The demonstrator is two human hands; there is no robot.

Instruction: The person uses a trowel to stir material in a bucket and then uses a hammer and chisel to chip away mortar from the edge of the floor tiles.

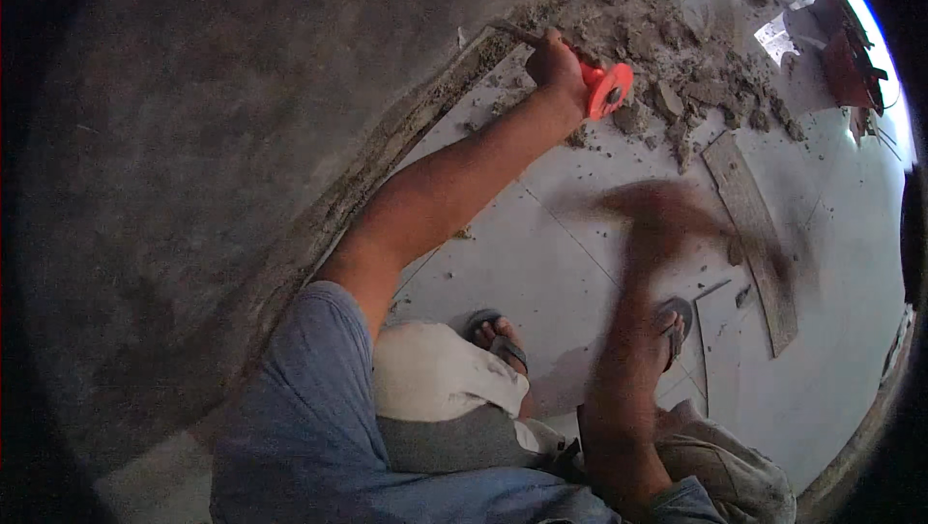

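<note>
My left hand [558, 68] reaches forward, closed round a chisel with an orange-red hand guard [607, 91]. The steel blade of the chisel [512, 32] points at the rough groove [474, 58] along the foot of the wall, and its struck end faces back to the right. Lower right, my right hand [662, 215] is smeared by motion. It grips what looks like a hammer [744, 236], a blurred handle with a dark crosswise head, held apart from the chisel above the floor.
A grey wall [222, 118] fills the left. Broken mortar and rubble [667, 50] lie beyond the chisel on pale floor tiles [551, 263]. At right are a wooden board [746, 224], a cut tile piece [725, 331] and a reddish bucket [851, 70]. My sandalled feet [501, 338] stand below.
</note>
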